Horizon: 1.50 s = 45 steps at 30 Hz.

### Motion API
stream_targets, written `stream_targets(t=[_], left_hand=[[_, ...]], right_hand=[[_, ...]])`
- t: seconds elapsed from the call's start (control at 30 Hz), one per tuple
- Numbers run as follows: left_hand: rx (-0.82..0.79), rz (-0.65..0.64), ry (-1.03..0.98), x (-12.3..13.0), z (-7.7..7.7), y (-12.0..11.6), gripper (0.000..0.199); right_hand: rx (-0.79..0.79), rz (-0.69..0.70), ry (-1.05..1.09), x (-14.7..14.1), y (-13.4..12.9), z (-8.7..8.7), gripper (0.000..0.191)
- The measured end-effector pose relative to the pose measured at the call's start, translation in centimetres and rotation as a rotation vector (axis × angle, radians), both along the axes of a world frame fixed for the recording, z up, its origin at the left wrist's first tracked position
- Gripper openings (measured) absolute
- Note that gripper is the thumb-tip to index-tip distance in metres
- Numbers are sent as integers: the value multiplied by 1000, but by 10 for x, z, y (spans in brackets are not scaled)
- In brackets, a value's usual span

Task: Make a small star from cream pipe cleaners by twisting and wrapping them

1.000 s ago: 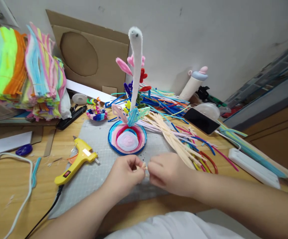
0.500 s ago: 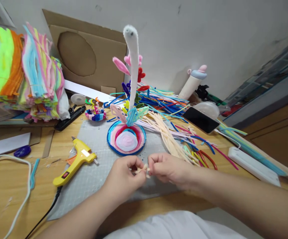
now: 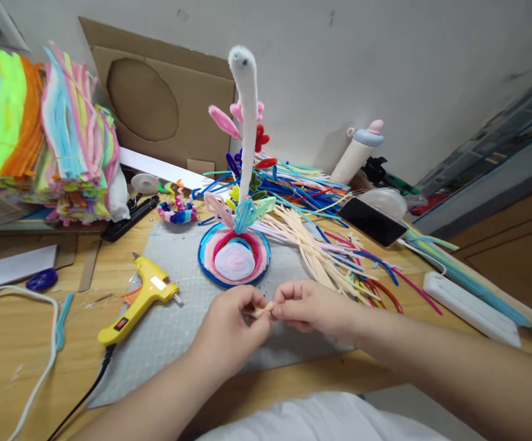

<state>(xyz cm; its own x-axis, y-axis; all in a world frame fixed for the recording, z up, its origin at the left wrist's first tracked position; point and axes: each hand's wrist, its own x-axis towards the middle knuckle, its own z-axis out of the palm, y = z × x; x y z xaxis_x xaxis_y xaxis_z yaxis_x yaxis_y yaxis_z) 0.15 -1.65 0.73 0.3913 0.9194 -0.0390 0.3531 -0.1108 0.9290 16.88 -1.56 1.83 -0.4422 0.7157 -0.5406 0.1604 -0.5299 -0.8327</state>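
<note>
Between my two hands is a small cream pipe-cleaner piece [image 3: 262, 311], mostly covered by fingers. My left hand [image 3: 236, 324] pinches it from the left with thumb and forefinger. My right hand [image 3: 305, 309] is closed at its right end, fingertips almost touching the left ones. Just beyond them stands a round base [image 3: 235, 260] coiled in blue, pink and white, bearing a tall white fuzzy stem [image 3: 248, 122] with coloured petals and loops around it. Cream pipe cleaners [image 3: 309, 251] lie behind my right hand.
A yellow glue gun [image 3: 141, 300] lies left on the grey cutting mat [image 3: 155, 361]. Farther back are a beaded-looking ring [image 3: 177, 212], pipe-cleaner bundles [image 3: 6, 116] and blue pipe cleaners [image 3: 284, 187]. To the right are a phone [image 3: 372, 221], a white power strip [image 3: 472, 309] and a bottle [image 3: 357, 150].
My right hand has shifted slightly left and up, closer to my left fingertips. Less of the cream piece's end shows between them. The cream pipe cleaners behind it lie more spread out.
</note>
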Motion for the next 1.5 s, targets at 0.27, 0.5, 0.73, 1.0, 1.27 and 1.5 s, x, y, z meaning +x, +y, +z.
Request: stream_targets(t=[0.27, 0.5, 0.73, 1.0, 1.27, 1.5], left_hand=[[-7, 0, 13, -1, -3, -1, 5], [-93, -1, -34, -1, -5, -1, 4], [-154, 32, -68, -1, -10, 2, 3], [-149, 301, -217, -9, -6, 11, 8], [-236, 319, -233, -23, 6, 23, 17], [-336, 264, -166, -57, -4, 11, 25]], right_hand=[[-206, -20, 147, 4, 1, 3, 12], [76, 4, -62, -7, -2, -1, 12], [1070, 357, -602, 1, -11, -1, 15], [891, 414, -810, 47, 2, 49, 20], [701, 235, -733, 132, 17, 64, 29], [547, 142, -579, 158, -3, 39, 28]])
